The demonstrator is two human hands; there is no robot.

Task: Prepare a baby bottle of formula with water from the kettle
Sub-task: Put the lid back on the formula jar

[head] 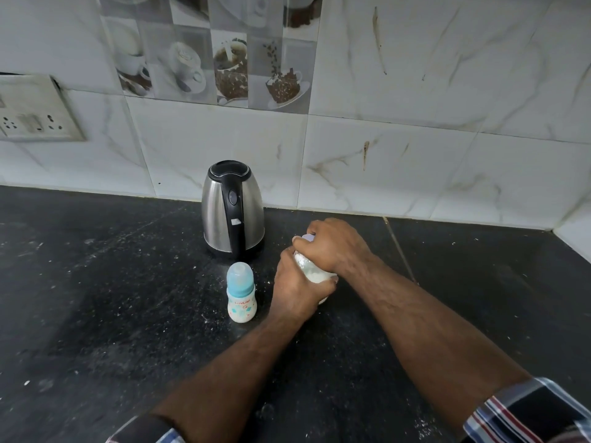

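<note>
A steel kettle with a black handle and lid stands on the black counter near the wall. In front of it stands a small baby bottle with a blue teat ring and clear cap, white liquid inside. To its right is a clear jar of white powder with a pale lid. My left hand is wrapped around the jar's body. My right hand grips the lid from above. Most of the jar is hidden by my hands.
A tiled wall runs along the back of the counter. A switch and socket plate is on the wall at far left. White specks of powder lie scattered on the counter around the bottle.
</note>
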